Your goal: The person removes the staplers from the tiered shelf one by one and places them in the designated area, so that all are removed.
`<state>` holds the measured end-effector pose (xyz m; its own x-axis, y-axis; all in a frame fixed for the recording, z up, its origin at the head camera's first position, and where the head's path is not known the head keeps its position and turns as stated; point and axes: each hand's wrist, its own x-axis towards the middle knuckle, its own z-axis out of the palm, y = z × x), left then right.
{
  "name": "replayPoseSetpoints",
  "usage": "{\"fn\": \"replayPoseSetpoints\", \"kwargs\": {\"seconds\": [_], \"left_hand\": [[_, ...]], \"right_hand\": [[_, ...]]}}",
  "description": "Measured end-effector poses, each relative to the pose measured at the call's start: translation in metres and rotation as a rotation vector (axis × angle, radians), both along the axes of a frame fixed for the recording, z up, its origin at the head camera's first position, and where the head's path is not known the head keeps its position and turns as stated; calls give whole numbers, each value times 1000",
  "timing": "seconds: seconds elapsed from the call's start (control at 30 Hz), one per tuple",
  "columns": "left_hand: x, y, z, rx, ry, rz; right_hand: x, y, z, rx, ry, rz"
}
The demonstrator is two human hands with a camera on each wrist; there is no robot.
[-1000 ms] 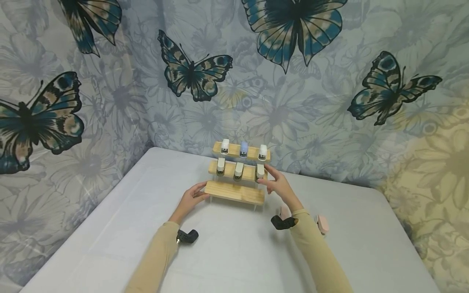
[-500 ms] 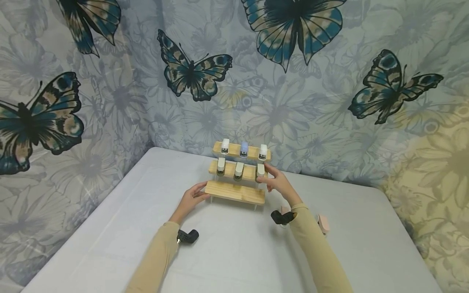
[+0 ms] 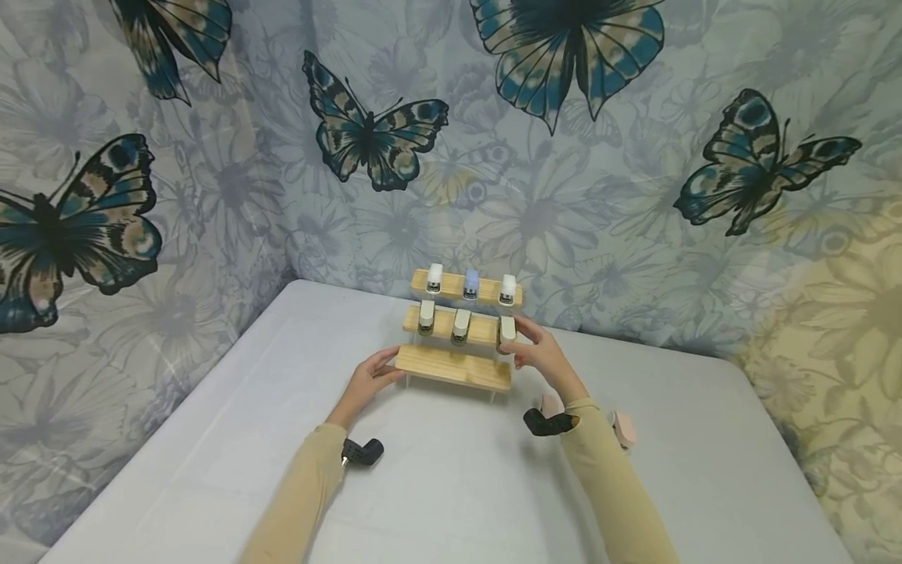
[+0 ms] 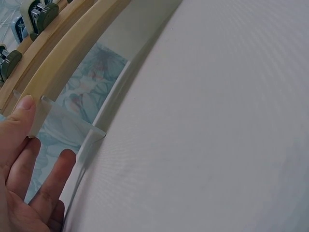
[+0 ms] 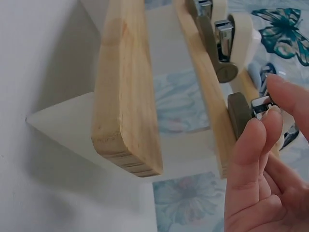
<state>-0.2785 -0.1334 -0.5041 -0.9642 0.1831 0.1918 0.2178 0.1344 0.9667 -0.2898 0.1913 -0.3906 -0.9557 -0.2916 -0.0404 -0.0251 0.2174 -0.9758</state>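
A three-tier wooden display stand (image 3: 451, 366) with clear supports stands on the white table. My left hand (image 3: 364, 385) pinches the left end of its lowest shelf, thumb on the wood and index finger beneath, as the left wrist view shows. At the right end of the middle shelf, my right hand (image 3: 546, 358) grips a small cream-and-green stapler (image 3: 506, 330). In the right wrist view, the fingertips (image 5: 253, 137) partly cover this stapler (image 5: 237, 108). Two similar staplers share that shelf, a left one (image 3: 426, 315) and a middle one (image 3: 461, 325).
Two white staplers and a blue stapler (image 3: 470, 283) line the top shelf. On the table to the right lie a pink stapler (image 3: 624, 429) and another pink one (image 3: 550, 405) partly behind the right wrist camera. A butterfly-print cloth (image 3: 535, 211) hangs behind the table.
The stapler in my right hand has shifted slightly to the right along the middle shelf, and the right hand with it. My left hand stays on the lowest shelf's end.
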Motion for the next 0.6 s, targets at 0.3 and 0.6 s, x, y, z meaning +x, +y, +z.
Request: {"fn": "replayPoseSetpoints", "kwargs": {"seconds": [0.3, 0.6], "left_hand": [[-2, 1, -2, 9, 7, -6], [-2, 2, -1, 1, 14, -17]], "right_hand": [[15, 10, -1, -91, -37, -21], [33, 32, -14, -52, -20, -78]]}}
